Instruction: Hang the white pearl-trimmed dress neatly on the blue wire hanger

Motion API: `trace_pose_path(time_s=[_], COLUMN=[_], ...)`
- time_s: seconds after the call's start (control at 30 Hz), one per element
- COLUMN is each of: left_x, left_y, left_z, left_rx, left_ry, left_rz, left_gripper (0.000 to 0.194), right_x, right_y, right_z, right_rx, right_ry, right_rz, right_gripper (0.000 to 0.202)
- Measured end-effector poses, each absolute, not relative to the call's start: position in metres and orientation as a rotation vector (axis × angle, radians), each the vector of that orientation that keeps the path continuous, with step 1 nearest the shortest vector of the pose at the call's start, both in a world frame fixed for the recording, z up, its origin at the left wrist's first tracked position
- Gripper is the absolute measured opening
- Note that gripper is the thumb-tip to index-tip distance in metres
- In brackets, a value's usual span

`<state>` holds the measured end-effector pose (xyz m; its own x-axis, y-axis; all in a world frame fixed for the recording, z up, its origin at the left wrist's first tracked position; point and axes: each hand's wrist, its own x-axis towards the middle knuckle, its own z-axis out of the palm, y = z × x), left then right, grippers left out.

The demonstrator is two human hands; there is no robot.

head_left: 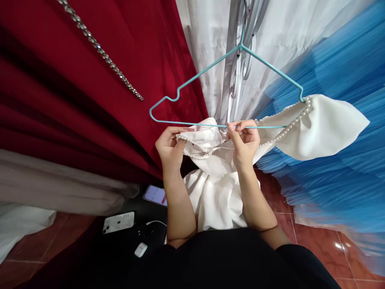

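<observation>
A white dress (222,196) with pearl-beaded edges hangs in front of me. One of its shoulders sits on the right end of a light-blue hanger (207,73), and the hanger's left end is bare. My left hand (173,146) pinches the beaded edge of the dress's left shoulder, below the hanger's bottom bar. With thumb and fingers closed, my right hand (244,140) grips the hanger's bottom bar near its middle, in front of the dress's neckline.
Red fabric (120,48) with a beaded strip (102,50) hangs at left, blue tulle (337,80) at right. Behind the hanger stands a metal rack (234,80). Two phones (118,222) and a white case (140,249) lie on a black surface at lower left.
</observation>
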<state>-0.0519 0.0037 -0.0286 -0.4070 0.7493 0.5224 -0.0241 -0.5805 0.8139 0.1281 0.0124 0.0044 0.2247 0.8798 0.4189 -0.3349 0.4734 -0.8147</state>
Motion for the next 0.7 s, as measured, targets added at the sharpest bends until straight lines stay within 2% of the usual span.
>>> trace_pose_path(time_s=[0.17, 0.3, 0.43, 0.53, 0.63, 0.7], left_x=[-0.022, 0.001, 0.009, 0.002, -0.006, -0.009], left_y=[0.007, 0.002, -0.003, -0.006, -0.008, -0.009], left_z=[-0.019, -0.005, 0.007, 0.014, 0.018, 0.018], left_rx=[1.224, 1.137, 1.102, 1.125, 1.113, 1.088], left_ry=[0.918, 0.803, 0.796, 0.818, 0.817, 0.758], left_rz=[2.079, 2.127, 2.197, 2.216, 2.206, 2.172], left_gripper=[0.046, 0.024, 0.028, 0.028, 0.023, 0.018], right_x=[0.127, 0.122, 0.129, 0.145, 0.166, 0.181], right_y=[0.013, 0.015, 0.004, -0.013, -0.024, -0.023], right_z=[0.003, 0.003, 0.003, 0.006, 0.014, 0.021], right_rx=[-0.647, -0.58, -0.637, -0.806, -0.893, -0.898], right_ry=[-0.998, -0.962, -0.992, -1.022, -0.982, -0.993], right_rz=[0.998, 1.053, 1.064, 0.852, 0.488, 0.256], right_gripper=[0.03, 0.029, 0.021, 0.017, 0.005, 0.013])
